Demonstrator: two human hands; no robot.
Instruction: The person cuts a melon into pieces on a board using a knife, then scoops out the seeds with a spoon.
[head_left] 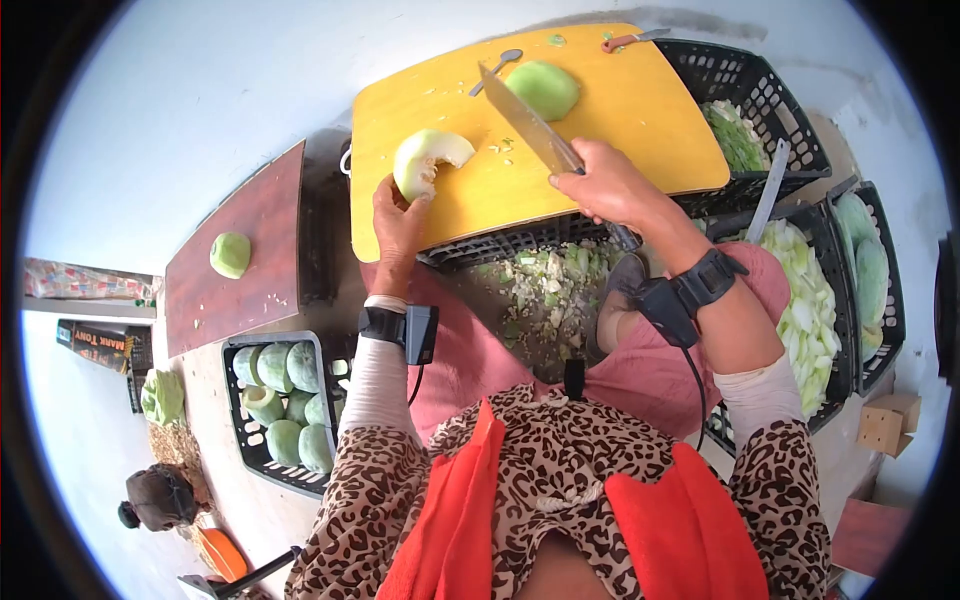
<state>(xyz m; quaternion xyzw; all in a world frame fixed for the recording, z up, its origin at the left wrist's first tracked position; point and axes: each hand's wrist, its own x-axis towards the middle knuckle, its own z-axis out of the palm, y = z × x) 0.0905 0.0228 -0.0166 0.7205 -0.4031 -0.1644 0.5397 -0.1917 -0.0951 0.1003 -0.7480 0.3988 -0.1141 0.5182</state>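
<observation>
My left hand point(399, 222) is closed on the lower edge of a pale, curved melon piece point(408, 163), whose hollow faces right with some seedy pulp in it. In my right hand point(622, 186) is a large kitchen knife point(528, 122), gripped by its handle. Its broad blade slants up and left above the yellow board point(640, 120). Beyond the blade, a peeled green melon half point(543, 90) rests dome up on the board. Left of it lies a metal spoon point(497, 72), and a small brown-handled knife point(634, 40) is at the far edge.
Whole melons fill a black crate point(240, 440) at lower left. Pale cut strips point(800, 310) fill a crate at right, with a long blade point(768, 190) standing there. A dark red board point(240, 290) holds a green melon point(230, 255). Scraps point(555, 285) litter the floor; another person's head point(160, 497) shows lower left.
</observation>
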